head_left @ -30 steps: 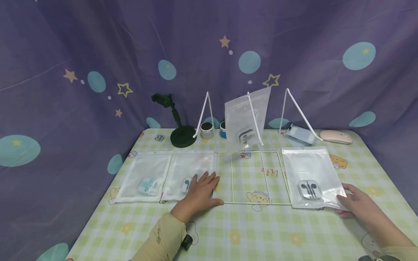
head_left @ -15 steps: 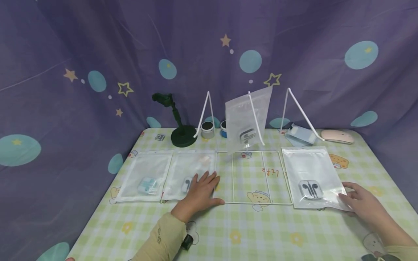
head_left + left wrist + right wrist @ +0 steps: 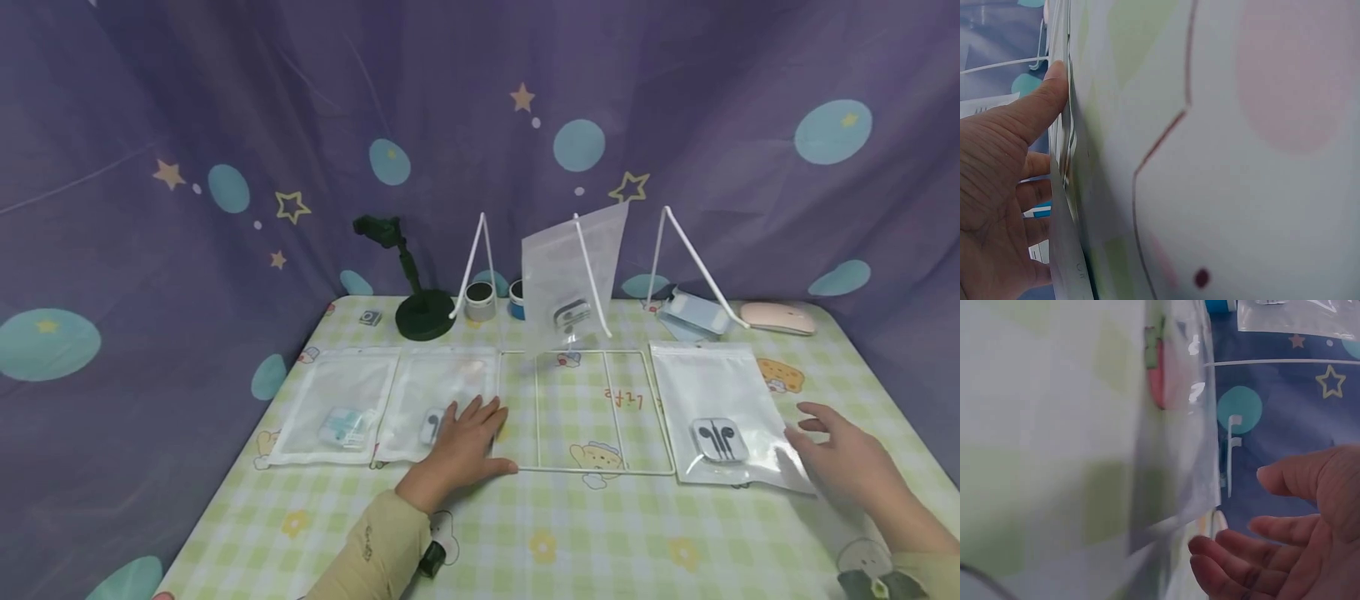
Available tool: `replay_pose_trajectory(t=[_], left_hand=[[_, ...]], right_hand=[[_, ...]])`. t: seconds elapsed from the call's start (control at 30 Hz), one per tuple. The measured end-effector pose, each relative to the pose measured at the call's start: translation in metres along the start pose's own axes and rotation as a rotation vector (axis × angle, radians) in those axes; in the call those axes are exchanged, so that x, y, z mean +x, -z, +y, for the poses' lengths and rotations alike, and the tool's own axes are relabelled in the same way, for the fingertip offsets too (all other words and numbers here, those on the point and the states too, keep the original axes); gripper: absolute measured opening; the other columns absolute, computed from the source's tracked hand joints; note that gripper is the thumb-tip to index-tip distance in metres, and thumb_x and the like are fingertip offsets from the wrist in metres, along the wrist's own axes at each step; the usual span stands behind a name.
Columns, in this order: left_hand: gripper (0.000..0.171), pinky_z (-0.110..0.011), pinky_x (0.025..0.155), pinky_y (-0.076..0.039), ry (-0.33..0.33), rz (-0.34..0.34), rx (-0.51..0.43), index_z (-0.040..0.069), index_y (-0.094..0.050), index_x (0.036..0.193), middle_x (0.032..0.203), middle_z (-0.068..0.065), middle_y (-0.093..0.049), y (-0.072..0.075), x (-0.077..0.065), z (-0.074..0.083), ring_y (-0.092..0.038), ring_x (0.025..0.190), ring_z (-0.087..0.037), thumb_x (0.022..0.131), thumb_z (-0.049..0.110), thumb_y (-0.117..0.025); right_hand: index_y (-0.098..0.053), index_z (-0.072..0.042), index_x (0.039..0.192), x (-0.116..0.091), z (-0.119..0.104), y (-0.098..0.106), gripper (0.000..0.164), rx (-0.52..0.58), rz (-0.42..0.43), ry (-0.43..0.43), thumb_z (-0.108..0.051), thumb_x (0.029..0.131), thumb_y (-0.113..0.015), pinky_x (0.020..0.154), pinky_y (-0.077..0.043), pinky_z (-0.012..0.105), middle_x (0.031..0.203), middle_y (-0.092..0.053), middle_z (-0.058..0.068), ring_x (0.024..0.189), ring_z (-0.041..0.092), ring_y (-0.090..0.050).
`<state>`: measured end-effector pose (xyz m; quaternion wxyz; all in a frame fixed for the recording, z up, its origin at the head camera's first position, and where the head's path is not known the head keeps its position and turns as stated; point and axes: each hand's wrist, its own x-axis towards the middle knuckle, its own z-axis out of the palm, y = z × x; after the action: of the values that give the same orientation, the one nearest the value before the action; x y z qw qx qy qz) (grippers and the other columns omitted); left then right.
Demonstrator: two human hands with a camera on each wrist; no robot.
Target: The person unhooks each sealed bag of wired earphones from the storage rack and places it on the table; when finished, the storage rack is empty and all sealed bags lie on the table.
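My left hand [image 3: 467, 447] rests with spread fingers on a clear zip bag [image 3: 442, 377], partly covering the boxed earphones [image 3: 432, 425] inside it. To its left lies a zip bag [image 3: 341, 383] with a pale blue item [image 3: 343, 427]. On the right, another zip bag [image 3: 705, 379] lies flat with boxed earphones [image 3: 720, 440] in it. My right hand [image 3: 851, 458] is just off this bag's lower right corner, fingers loosely bent; the right wrist view has nothing between thumb and fingers. A white wire rack [image 3: 600, 472] stands between, with a zip bag [image 3: 546, 262] hanging on its middle prong.
At the back stand a dark green stand [image 3: 423, 315], a grey-white round container [image 3: 480, 302] and a blue one [image 3: 517, 302]. A light blue packet [image 3: 693, 312] and a pink mouse [image 3: 777, 317] are at the back right. Two more upright prongs flank the hanging bag.
My right hand has let go of the right bag's lower corner and moved slightly away to the right. The left hand stays where it was on its bag.
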<state>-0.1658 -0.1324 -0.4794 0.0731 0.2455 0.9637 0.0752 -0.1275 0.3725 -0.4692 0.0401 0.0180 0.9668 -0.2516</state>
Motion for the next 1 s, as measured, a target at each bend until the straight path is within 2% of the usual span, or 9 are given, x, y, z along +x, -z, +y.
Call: replay_pose_trajectory(t=[0.2,0.4,0.5,0.57,0.63,0.73,0.83,0.93,1.0], left_hand=[[0.089,-0.064,0.111,-0.015,0.007,-0.005,0.005,0.012,-0.040,0.150,0.157,-0.008,-0.032,-0.001,0.000,0.000,-0.024,0.145,-0.034,0.081,0.064,-0.065],[0.089,-0.065,0.110,-0.017,0.006,-0.001,0.006,0.011,-0.042,0.149,0.156,-0.009,-0.034,0.001,-0.001,0.002,-0.025,0.144,-0.035,0.081,0.063,-0.066],[0.089,-0.064,0.110,-0.017,0.010,-0.001,0.016,0.012,-0.042,0.148,0.156,-0.009,-0.034,0.000,-0.001,0.002,-0.026,0.144,-0.035,0.081,0.064,-0.066],[0.089,-0.064,0.110,-0.018,0.010,0.000,0.024,0.012,-0.043,0.148,0.156,-0.009,-0.034,0.000,0.000,0.003,-0.026,0.144,-0.034,0.081,0.064,-0.066],[0.089,-0.064,0.110,-0.018,0.009,0.002,0.026,0.012,-0.043,0.148,0.155,-0.009,-0.035,-0.001,0.000,0.003,-0.027,0.143,-0.035,0.080,0.064,-0.066],[0.089,-0.064,0.110,-0.018,0.005,0.004,0.025,0.011,-0.043,0.148,0.155,-0.009,-0.035,-0.001,-0.001,0.003,-0.027,0.143,-0.035,0.080,0.064,-0.066],[0.089,-0.064,0.110,-0.018,0.003,0.007,0.027,0.011,-0.043,0.148,0.155,-0.009,-0.035,-0.001,-0.001,0.003,-0.027,0.143,-0.035,0.080,0.064,-0.066],[0.089,-0.064,0.110,-0.019,0.005,0.010,0.029,0.012,-0.044,0.148,0.155,-0.009,-0.035,-0.001,-0.001,0.003,-0.027,0.143,-0.035,0.080,0.064,-0.067],[0.089,-0.064,0.110,-0.019,0.008,0.012,0.030,0.012,-0.044,0.148,0.155,-0.009,-0.035,-0.002,-0.001,0.003,-0.027,0.143,-0.035,0.080,0.065,-0.067]], right_hand=[[-0.040,0.013,0.135,0.010,-0.023,0.002,0.056,0.030,0.097,0.076,-0.028,0.099,-0.056,0.075,-0.044,0.061,0.128,-0.047,0.040,0.102,0.053,-0.058],[-0.051,0.006,0.133,0.022,-0.057,-0.001,0.046,0.131,0.217,0.234,-0.020,0.097,-0.061,0.077,-0.047,0.059,0.132,-0.049,0.033,0.099,0.048,-0.061],[-0.056,0.001,0.132,0.031,-0.072,-0.004,0.041,0.204,0.253,0.335,-0.016,0.096,-0.063,0.076,-0.055,0.034,0.129,-0.054,0.030,0.094,0.011,-0.066],[-0.056,-0.002,0.133,0.036,-0.080,-0.005,0.040,0.258,0.236,0.378,-0.016,0.096,-0.063,0.073,-0.052,0.019,0.130,-0.056,0.027,0.092,-0.010,-0.057],[-0.054,-0.004,0.136,0.041,-0.089,-0.007,0.042,0.316,0.193,0.400,-0.018,0.097,-0.062,0.072,-0.045,0.009,0.132,-0.056,0.025,0.094,-0.022,-0.046],[-0.048,-0.007,0.142,0.049,-0.102,-0.009,0.047,0.368,0.108,0.392,-0.024,0.099,-0.059,0.075,-0.047,0.012,0.136,-0.053,0.022,0.101,-0.013,-0.052],[-0.043,-0.009,0.146,0.059,-0.115,-0.012,0.051,0.405,0.046,0.403,-0.026,0.100,-0.057,0.080,-0.048,0.015,0.139,-0.051,0.021,0.111,0.012,-0.059],[-0.038,-0.008,0.149,0.069,-0.125,-0.014,0.055,0.457,-0.006,0.429,-0.025,0.101,-0.056,0.084,-0.049,0.020,0.141,-0.048,0.023,0.117,0.037,-0.056],[-0.035,-0.007,0.150,0.076,-0.130,-0.016,0.057,0.486,-0.031,0.446,-0.023,0.100,-0.057,0.087,-0.051,0.027,0.142,-0.046,0.024,0.119,0.042,-0.053]])
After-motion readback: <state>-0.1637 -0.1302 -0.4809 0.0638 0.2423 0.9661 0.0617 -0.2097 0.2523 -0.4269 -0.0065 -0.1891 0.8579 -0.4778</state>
